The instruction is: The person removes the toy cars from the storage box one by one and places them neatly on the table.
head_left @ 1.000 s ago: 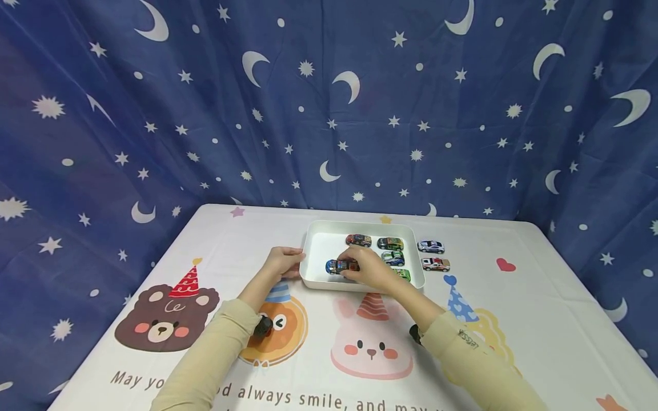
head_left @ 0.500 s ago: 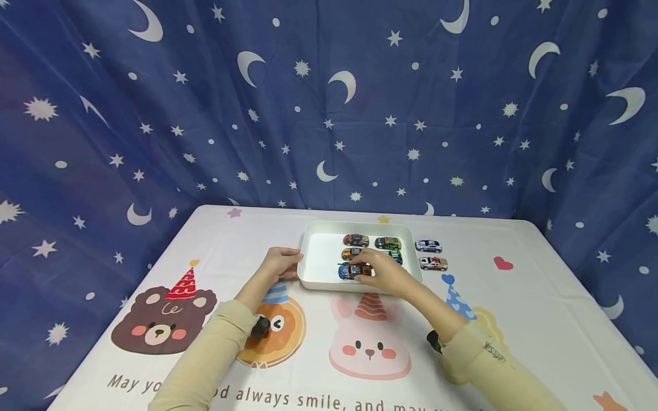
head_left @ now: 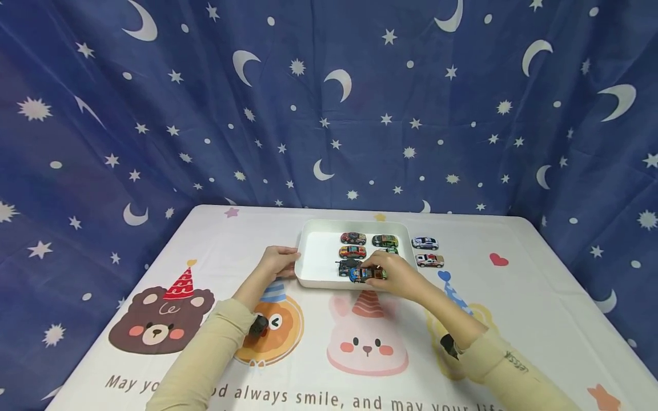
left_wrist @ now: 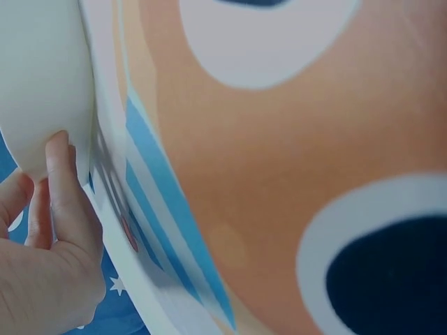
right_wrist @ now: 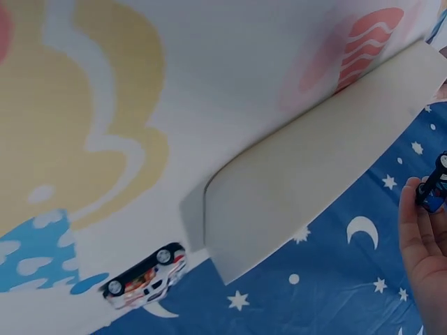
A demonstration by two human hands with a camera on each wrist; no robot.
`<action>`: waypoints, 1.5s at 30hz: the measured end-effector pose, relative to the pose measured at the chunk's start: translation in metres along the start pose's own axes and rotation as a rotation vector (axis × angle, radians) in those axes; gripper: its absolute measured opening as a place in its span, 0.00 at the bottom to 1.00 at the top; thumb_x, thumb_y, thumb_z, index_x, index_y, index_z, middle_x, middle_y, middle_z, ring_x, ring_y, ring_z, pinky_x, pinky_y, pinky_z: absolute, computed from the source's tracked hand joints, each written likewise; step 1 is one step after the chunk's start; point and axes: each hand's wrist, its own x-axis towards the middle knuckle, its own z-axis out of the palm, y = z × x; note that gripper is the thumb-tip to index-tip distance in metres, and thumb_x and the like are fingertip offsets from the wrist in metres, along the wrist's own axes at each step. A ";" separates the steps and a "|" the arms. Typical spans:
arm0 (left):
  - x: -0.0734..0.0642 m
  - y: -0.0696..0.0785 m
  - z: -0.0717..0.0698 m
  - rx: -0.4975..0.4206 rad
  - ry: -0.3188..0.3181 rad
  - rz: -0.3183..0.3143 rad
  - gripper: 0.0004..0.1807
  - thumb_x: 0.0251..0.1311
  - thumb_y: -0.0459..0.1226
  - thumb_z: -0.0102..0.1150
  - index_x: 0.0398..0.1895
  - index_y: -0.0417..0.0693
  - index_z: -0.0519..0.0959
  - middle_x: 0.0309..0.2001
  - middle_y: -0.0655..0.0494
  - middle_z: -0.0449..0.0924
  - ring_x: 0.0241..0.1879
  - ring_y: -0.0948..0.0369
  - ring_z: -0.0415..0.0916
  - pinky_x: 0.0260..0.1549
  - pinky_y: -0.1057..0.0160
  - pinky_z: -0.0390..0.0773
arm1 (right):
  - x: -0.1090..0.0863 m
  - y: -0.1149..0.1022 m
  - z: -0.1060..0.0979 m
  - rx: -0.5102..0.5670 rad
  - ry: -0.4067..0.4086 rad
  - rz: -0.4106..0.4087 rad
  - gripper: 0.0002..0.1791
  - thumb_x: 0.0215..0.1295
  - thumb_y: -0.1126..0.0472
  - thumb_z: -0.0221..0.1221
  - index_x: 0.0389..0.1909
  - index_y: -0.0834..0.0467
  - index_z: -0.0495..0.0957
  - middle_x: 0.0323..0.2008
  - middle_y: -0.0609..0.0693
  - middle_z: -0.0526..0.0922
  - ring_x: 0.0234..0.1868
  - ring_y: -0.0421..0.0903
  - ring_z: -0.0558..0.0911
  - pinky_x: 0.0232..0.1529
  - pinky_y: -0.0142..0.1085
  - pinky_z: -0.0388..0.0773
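My left hand [head_left: 279, 262] pinches the left side of a white tray [head_left: 317, 248]; in the left wrist view its fingers [left_wrist: 63, 188] press on the tray wall. With my right hand [head_left: 401, 275] I hold a blue-and-black toy car [head_left: 362, 275] above the tray's front part, its wheels visible in the right wrist view. Just left of it in the tray is a black toy vehicle [head_left: 344, 267]. Behind sit an orange-red toy car [head_left: 352, 252], a red toy car [head_left: 353, 238] and a green toy car [head_left: 385, 241]. My right hand covers the tray's front right.
Right of the tray, a white-and-blue toy car [head_left: 425, 244] and a white-and-red toy car [head_left: 429, 261] stand on the printed tablecloth [head_left: 514, 308]. A blue curtain [head_left: 231, 142] with moons and stars hangs behind the table.
My right hand has moved right across the tray with the blue-and-black car, uncovering the orange-red car and the black vehicle. My left hand has stayed on the tray's side.
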 end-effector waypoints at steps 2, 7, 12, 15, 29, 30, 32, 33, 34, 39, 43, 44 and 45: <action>0.001 0.001 -0.001 -0.005 0.004 0.002 0.19 0.62 0.35 0.58 0.55 0.38 0.75 0.34 0.49 0.81 0.23 0.67 0.78 0.24 0.70 0.85 | -0.003 0.002 -0.002 -0.010 0.011 -0.004 0.14 0.53 0.65 0.66 0.42 0.62 0.81 0.40 0.53 0.83 0.39 0.46 0.79 0.40 0.37 0.81; 0.002 0.001 -0.002 -0.001 0.005 0.006 0.19 0.62 0.35 0.58 0.55 0.39 0.75 0.37 0.48 0.82 0.22 0.67 0.78 0.25 0.70 0.85 | -0.010 0.007 -0.008 -0.028 0.022 0.020 0.15 0.53 0.65 0.66 0.43 0.64 0.80 0.40 0.54 0.82 0.39 0.47 0.79 0.40 0.37 0.82; 0.003 -0.001 -0.001 -0.002 0.000 0.010 0.19 0.62 0.35 0.58 0.55 0.38 0.75 0.37 0.46 0.83 0.23 0.67 0.79 0.24 0.70 0.85 | -0.020 0.012 -0.014 -0.042 0.030 0.057 0.15 0.54 0.65 0.66 0.44 0.64 0.80 0.41 0.55 0.82 0.41 0.48 0.80 0.43 0.42 0.82; 0.002 -0.001 0.000 -0.003 -0.005 0.013 0.19 0.62 0.35 0.58 0.56 0.38 0.75 0.40 0.44 0.83 0.23 0.67 0.79 0.24 0.69 0.85 | -0.027 0.013 -0.018 -0.042 0.045 0.050 0.15 0.53 0.65 0.66 0.43 0.64 0.80 0.41 0.55 0.82 0.39 0.47 0.79 0.41 0.41 0.81; -0.001 0.000 0.000 0.000 -0.019 0.042 0.20 0.62 0.34 0.57 0.56 0.35 0.74 0.38 0.44 0.83 0.22 0.67 0.78 0.26 0.68 0.86 | -0.047 0.032 -0.031 -0.051 0.081 0.066 0.16 0.51 0.66 0.68 0.43 0.63 0.81 0.37 0.51 0.82 0.33 0.39 0.75 0.34 0.37 0.75; -0.001 0.000 0.001 -0.002 -0.018 0.042 0.20 0.62 0.34 0.57 0.57 0.35 0.74 0.38 0.44 0.83 0.22 0.67 0.78 0.26 0.68 0.86 | -0.048 0.033 -0.032 -0.048 0.079 0.070 0.15 0.52 0.66 0.67 0.43 0.63 0.81 0.38 0.52 0.82 0.34 0.40 0.75 0.35 0.38 0.76; -0.001 0.000 0.001 0.000 -0.016 0.040 0.20 0.62 0.34 0.57 0.56 0.35 0.74 0.38 0.44 0.83 0.22 0.67 0.78 0.26 0.68 0.86 | -0.050 0.036 -0.034 -0.042 0.073 0.075 0.15 0.52 0.67 0.67 0.42 0.64 0.81 0.40 0.54 0.82 0.36 0.42 0.76 0.35 0.37 0.80; -0.001 0.000 0.001 -0.001 -0.014 0.037 0.20 0.62 0.34 0.57 0.56 0.36 0.74 0.38 0.45 0.83 0.23 0.67 0.78 0.26 0.68 0.86 | -0.051 0.037 -0.035 -0.038 0.068 0.085 0.15 0.52 0.68 0.67 0.43 0.64 0.81 0.40 0.55 0.82 0.36 0.43 0.76 0.35 0.37 0.81; -0.001 0.000 0.001 0.000 -0.013 0.036 0.20 0.62 0.34 0.57 0.56 0.36 0.74 0.37 0.45 0.83 0.22 0.67 0.78 0.26 0.68 0.86 | -0.052 0.039 -0.036 -0.038 0.064 0.094 0.15 0.52 0.67 0.67 0.43 0.64 0.81 0.41 0.56 0.82 0.37 0.44 0.77 0.36 0.37 0.81; -0.002 0.000 0.001 -0.003 -0.011 0.034 0.19 0.62 0.34 0.57 0.56 0.36 0.75 0.37 0.45 0.83 0.22 0.67 0.78 0.25 0.69 0.85 | -0.057 0.047 -0.039 -0.024 0.052 0.137 0.17 0.52 0.67 0.67 0.45 0.64 0.80 0.44 0.59 0.82 0.41 0.49 0.80 0.43 0.46 0.83; -0.001 0.000 0.000 -0.005 -0.015 0.032 0.20 0.62 0.34 0.57 0.56 0.36 0.74 0.38 0.44 0.83 0.23 0.66 0.78 0.26 0.68 0.86 | -0.061 0.054 -0.042 -0.026 0.060 0.140 0.17 0.53 0.67 0.67 0.45 0.65 0.80 0.45 0.60 0.82 0.45 0.55 0.81 0.45 0.48 0.83; -0.001 0.000 0.000 -0.005 -0.017 0.034 0.20 0.62 0.34 0.57 0.56 0.36 0.74 0.38 0.44 0.83 0.23 0.67 0.78 0.26 0.68 0.86 | -0.062 0.056 -0.043 -0.029 0.065 0.138 0.17 0.52 0.67 0.67 0.45 0.65 0.80 0.44 0.60 0.82 0.45 0.55 0.81 0.45 0.48 0.83; -0.001 0.000 0.000 -0.006 -0.019 0.036 0.20 0.62 0.34 0.57 0.56 0.35 0.74 0.38 0.45 0.83 0.23 0.67 0.78 0.27 0.67 0.86 | -0.063 0.058 -0.044 -0.032 0.069 0.138 0.17 0.52 0.67 0.67 0.45 0.65 0.80 0.44 0.59 0.82 0.44 0.55 0.81 0.44 0.48 0.83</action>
